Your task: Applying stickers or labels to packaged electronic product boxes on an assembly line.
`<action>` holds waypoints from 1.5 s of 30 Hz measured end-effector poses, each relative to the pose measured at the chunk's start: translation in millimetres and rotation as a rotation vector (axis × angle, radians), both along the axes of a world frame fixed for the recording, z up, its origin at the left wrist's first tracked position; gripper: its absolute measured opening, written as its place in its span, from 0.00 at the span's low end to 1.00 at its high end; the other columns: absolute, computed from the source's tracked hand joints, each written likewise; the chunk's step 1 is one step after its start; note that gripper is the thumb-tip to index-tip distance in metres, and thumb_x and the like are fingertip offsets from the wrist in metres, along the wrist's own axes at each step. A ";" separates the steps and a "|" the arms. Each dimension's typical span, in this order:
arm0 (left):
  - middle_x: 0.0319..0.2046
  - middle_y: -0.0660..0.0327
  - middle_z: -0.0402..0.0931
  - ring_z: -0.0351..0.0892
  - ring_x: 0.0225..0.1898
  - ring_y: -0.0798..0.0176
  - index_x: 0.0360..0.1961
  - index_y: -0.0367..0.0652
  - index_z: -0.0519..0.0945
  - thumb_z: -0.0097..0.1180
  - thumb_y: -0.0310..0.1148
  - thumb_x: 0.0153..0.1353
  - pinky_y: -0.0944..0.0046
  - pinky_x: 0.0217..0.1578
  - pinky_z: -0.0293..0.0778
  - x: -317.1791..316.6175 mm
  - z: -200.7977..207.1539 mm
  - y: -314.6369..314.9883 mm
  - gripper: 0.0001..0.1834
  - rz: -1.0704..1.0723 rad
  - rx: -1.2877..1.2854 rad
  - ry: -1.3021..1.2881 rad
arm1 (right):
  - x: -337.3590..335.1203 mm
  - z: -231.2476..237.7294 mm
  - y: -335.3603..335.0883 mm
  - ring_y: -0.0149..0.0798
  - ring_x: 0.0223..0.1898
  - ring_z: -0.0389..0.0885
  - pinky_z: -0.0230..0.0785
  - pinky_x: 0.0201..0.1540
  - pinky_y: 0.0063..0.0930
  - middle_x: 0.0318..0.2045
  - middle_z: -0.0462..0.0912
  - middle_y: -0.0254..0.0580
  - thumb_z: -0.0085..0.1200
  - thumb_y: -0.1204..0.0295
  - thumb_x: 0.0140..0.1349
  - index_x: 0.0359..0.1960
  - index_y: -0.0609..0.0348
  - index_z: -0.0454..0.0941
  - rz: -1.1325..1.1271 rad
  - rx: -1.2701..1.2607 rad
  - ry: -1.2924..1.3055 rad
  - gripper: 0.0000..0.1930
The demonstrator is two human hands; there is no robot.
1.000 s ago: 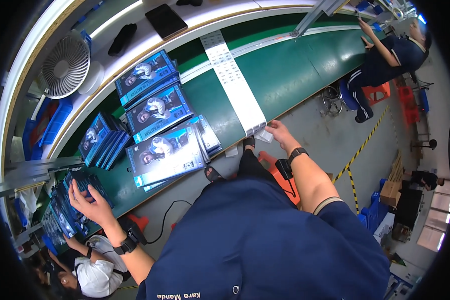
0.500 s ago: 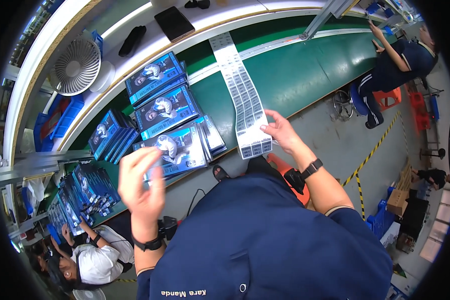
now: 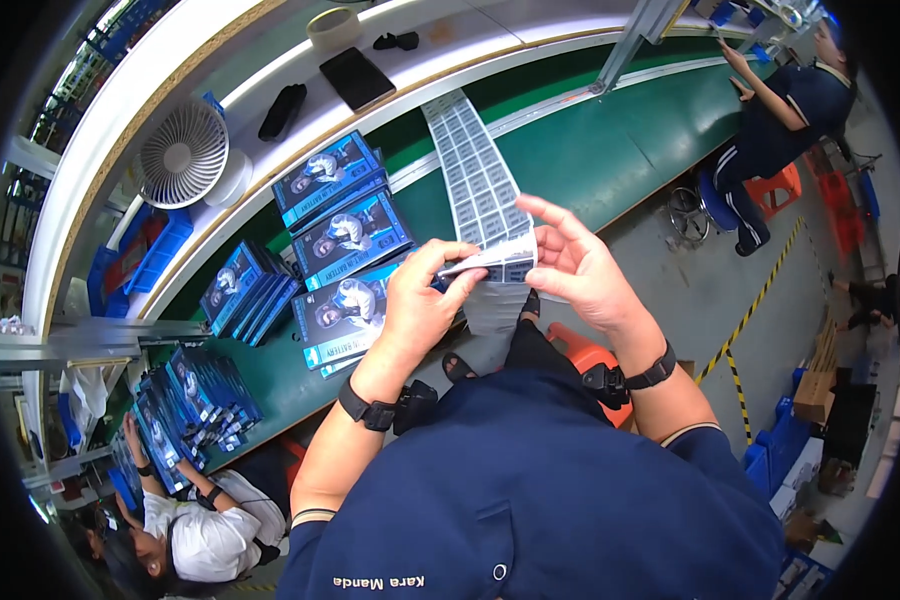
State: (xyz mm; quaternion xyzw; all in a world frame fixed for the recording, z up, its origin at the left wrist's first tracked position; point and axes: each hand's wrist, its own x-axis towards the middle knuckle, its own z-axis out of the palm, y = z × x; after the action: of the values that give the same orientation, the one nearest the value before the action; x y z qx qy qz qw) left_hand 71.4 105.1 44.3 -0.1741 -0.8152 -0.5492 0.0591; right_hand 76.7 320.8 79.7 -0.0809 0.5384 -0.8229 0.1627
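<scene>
A long strip of label stickers (image 3: 480, 165), white with rows of grey printed labels, runs from the green table toward me, its near end hanging past the table edge. My left hand (image 3: 417, 305) pinches the strip's left side between thumb and index finger, where a flap is bent up and folded over. At the strip's right edge is my right hand (image 3: 590, 275), fingers apart and curved, thumb tip against or very near the edge. Left of the strip, stacks of flat blue boxes (image 3: 352, 235) lie on the table; my left forearm partly covers the nearest stack.
A white fan (image 3: 183, 155), a black tablet (image 3: 357, 80) and a dark case (image 3: 282, 112) stand on the shelf. Blue bins (image 3: 160, 250) sit by the fan. One person (image 3: 205, 525) works at lower left, another (image 3: 795, 110) at upper right. An orange stool (image 3: 580, 355) is beneath me.
My left hand has moved right from above the boxes and taken hold of the strip's near part, which is now bent up. My right hand's fingers have spread from their grip on the edge.
</scene>
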 end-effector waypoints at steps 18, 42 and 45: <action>0.28 0.70 0.80 0.71 0.31 0.79 0.36 0.36 0.84 0.64 0.30 0.63 0.75 0.33 0.69 -20.4 -3.5 73.0 0.07 0.168 0.208 -0.254 | -52.9 -5.3 44.7 0.34 0.30 0.74 0.65 0.41 0.30 0.30 0.78 0.34 0.66 0.74 0.52 0.35 0.56 0.85 -0.447 1.008 0.952 0.08; 0.26 0.52 0.81 0.82 0.27 0.55 0.33 0.38 0.79 0.59 0.35 0.66 0.59 0.31 0.74 -49.0 -15.9 90.3 0.10 0.228 -0.002 -0.190 | -74.9 -6.5 40.9 0.36 0.33 0.75 0.64 0.41 0.33 0.28 0.81 0.29 0.65 0.77 0.50 0.55 0.49 0.79 -0.256 1.121 1.047 0.27; 0.25 0.51 0.82 0.83 0.26 0.54 0.33 0.38 0.81 0.61 0.38 0.65 0.58 0.29 0.74 -42.1 -13.0 83.7 0.13 0.184 0.068 -0.197 | -54.7 2.8 31.3 0.36 0.32 0.75 0.63 0.42 0.33 0.28 0.81 0.29 0.65 0.76 0.49 0.53 0.49 0.80 -0.315 1.208 1.046 0.25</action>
State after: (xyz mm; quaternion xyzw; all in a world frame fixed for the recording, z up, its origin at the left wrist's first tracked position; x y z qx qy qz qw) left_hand 29.3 188.7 31.4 -0.0419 -0.8104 -0.5833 0.0347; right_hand 22.0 352.2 82.5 -0.2763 0.9008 -0.2593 -0.2121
